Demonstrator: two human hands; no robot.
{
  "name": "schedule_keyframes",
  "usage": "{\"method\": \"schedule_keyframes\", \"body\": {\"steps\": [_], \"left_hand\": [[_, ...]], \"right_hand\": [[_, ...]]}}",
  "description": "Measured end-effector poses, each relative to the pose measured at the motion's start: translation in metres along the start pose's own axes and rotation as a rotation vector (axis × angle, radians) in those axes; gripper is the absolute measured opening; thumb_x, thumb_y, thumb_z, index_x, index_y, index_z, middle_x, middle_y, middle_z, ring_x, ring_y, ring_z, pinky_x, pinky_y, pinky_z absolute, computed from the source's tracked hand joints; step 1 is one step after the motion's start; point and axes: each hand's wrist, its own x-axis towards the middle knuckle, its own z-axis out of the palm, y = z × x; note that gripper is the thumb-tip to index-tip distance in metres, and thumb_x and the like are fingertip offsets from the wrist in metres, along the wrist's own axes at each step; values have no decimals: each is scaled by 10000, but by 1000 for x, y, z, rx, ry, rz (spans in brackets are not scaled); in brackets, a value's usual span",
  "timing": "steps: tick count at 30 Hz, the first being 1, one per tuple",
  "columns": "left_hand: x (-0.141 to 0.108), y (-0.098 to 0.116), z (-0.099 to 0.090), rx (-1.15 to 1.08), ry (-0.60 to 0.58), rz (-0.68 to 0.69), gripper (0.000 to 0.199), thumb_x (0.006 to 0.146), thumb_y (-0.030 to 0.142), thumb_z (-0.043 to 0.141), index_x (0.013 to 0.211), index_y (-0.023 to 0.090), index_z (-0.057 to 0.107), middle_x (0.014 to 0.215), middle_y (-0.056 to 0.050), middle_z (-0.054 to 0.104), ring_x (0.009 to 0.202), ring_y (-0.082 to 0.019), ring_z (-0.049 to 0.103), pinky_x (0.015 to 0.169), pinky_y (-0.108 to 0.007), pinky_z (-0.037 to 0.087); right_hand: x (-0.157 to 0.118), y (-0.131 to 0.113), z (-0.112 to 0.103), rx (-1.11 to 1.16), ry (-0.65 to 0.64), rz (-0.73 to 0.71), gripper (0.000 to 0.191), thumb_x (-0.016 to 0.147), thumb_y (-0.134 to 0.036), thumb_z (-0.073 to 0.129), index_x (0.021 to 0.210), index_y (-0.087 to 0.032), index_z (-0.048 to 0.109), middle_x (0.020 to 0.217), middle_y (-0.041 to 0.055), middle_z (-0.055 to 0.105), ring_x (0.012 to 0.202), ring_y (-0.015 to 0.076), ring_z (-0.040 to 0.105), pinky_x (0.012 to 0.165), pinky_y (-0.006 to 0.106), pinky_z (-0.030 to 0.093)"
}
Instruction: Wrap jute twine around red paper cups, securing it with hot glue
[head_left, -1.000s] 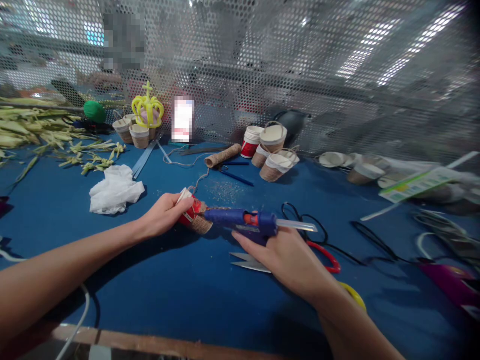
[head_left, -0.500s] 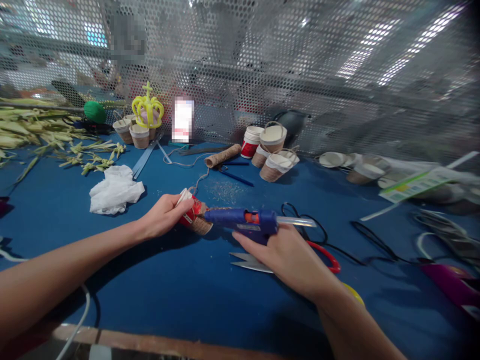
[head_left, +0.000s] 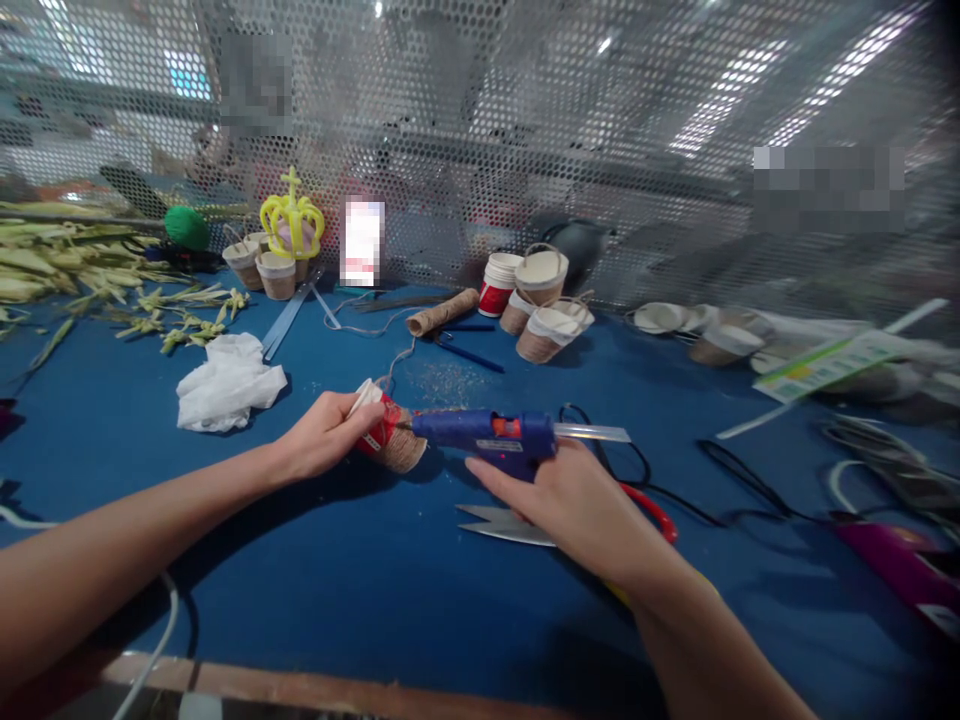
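My left hand (head_left: pixel 330 432) grips a red paper cup (head_left: pixel 384 428) by its white rim, tilted on its side. Twine is wound round the lower part of the cup, and a strand runs from it to a roll of twine (head_left: pixel 442 312) behind. In my right hand (head_left: pixel 570 505) is a blue hot glue gun (head_left: pixel 480 430), a clear glue stick jutting from its back end. The nozzle is at the cup's side, by the edge of the wound twine; whether it touches, I cannot tell. Open scissors (head_left: pixel 502 525) lie partly hidden under my right hand.
Twine-wrapped cups (head_left: pixel 544 335) and a stack of red cups (head_left: pixel 499 285) stand at the back. A white cloth (head_left: pixel 229 382) lies left, near corn husks (head_left: pixel 67 255) and a yellow crown-shaped piece (head_left: pixel 292 225). Black cords and a purple object (head_left: pixel 892 565) are on the right. Perforated metal closes the back.
The glue gun's nozzle has shifted slightly along the cup, and the cup has turned a little in my left hand. The rest of the table looks the same.
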Motion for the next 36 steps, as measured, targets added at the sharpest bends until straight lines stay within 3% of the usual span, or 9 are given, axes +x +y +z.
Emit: {"method": "schedule_keyframes", "body": {"steps": [3,6,14,17,22,27,32,36], "left_hand": [[0,0,0,9,-2,6,434,818,429,344,774,84,603,616,-15,559,528,-105,464,489,-209,383],[-1,1,-1,31,-5,12,440,819,429,343,743,80,599,587,-10,542,512,-102,452,476,-207,370],[-1,2,0,-6,-17,23,433,829,423,336,799,87,608,627,-11,544,540,-99,445,511,-211,375],[-1,2,1,-1,-12,8,433,826,424,339,792,81,601,596,0,508,519,-91,411,486,-203,349],[-1,3,0,46,8,5,428,817,416,345,646,86,558,524,25,423,483,-79,352,445,-191,295],[-1,1,0,-1,-10,12,428,826,423,345,776,87,606,591,13,501,526,-91,414,499,-195,347],[-1,0,1,-20,1,-6,425,826,421,360,797,81,614,602,7,521,530,-89,424,500,-194,350],[0,0,1,-54,4,-14,424,820,431,376,798,89,626,633,-7,574,543,-97,466,503,-196,372]], "right_hand": [[0,1,1,-22,-3,27,374,749,-326,520,418,-230,375,353,-49,421,347,100,409,383,236,358],[4,1,0,-28,20,24,307,765,-286,499,468,-226,449,366,-45,438,380,113,449,423,241,384],[3,-3,-3,-43,17,-131,118,761,-229,489,686,-204,578,622,22,604,625,162,582,600,265,458],[4,-3,-3,-47,20,-108,136,766,-232,481,669,-201,572,624,27,606,615,161,584,608,268,457],[5,2,0,-74,62,-84,209,764,-251,493,563,-208,526,446,-20,510,495,143,537,516,254,426],[2,5,1,-119,48,-109,305,762,-280,503,466,-216,470,420,-29,486,415,115,477,472,245,408],[5,-2,-3,-115,27,-156,131,767,-209,482,694,-191,589,648,31,618,617,156,580,587,265,450],[3,-1,-4,-141,22,-159,148,765,-217,474,787,-178,615,636,33,624,611,164,584,585,271,445]]}}
